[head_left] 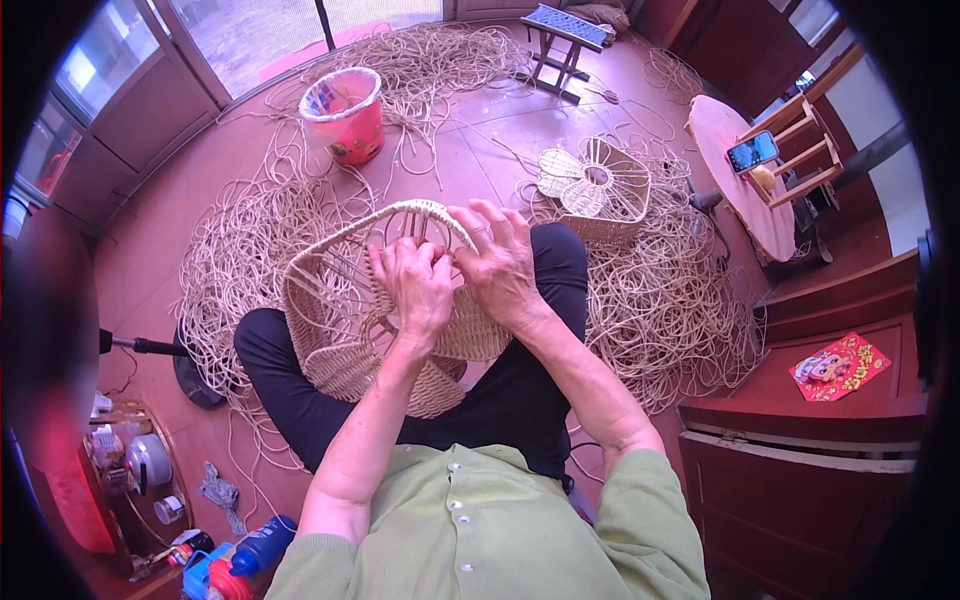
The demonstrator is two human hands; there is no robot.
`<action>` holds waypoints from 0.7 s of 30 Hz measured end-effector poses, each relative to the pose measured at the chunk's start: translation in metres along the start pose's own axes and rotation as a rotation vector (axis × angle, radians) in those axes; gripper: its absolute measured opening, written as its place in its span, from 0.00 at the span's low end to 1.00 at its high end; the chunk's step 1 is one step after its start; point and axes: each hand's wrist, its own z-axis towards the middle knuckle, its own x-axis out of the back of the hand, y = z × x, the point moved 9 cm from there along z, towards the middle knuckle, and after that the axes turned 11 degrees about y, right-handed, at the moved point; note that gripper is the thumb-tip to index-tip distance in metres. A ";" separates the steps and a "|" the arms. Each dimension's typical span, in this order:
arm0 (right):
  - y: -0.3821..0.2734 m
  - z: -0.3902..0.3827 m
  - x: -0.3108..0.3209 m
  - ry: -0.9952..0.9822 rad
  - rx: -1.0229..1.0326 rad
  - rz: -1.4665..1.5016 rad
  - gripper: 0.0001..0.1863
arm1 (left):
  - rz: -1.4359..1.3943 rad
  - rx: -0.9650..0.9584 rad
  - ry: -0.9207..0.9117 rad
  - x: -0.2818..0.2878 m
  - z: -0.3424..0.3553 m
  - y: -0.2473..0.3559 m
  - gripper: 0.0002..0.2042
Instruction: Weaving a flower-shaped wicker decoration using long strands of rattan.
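A partly woven straw-coloured basket [320, 352] rests in my lap between my bent legs, with woven petal shapes and open gaps between its frame wires. My right hand [497, 265] grips its rim at the far right, fingers over the edge. Inside the basket, close beside it, my left hand [413, 288] is closed with bent fingertips pressed together near the wall. What lies between those fingertips is too small to tell. The two hands almost touch.
Loose cord [665, 320] lies in heaps on both sides and ahead. A second basket with a flower-shaped piece [590, 180] stands at the right. Beyond are a lined red bucket [355, 135], a folding stool [565, 30] and a round table [715, 150] with a phone [752, 152].
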 end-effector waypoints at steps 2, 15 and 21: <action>0.001 0.010 0.011 -0.037 -0.028 0.071 0.08 | -0.039 -0.028 0.026 0.008 -0.003 -0.004 0.09; 0.003 0.028 0.020 -0.107 -0.175 0.155 0.07 | -0.089 0.012 0.317 0.038 0.008 -0.008 0.07; -0.029 0.004 0.006 -0.080 -0.071 -0.017 0.18 | -0.001 -0.297 0.310 0.045 0.026 0.012 0.11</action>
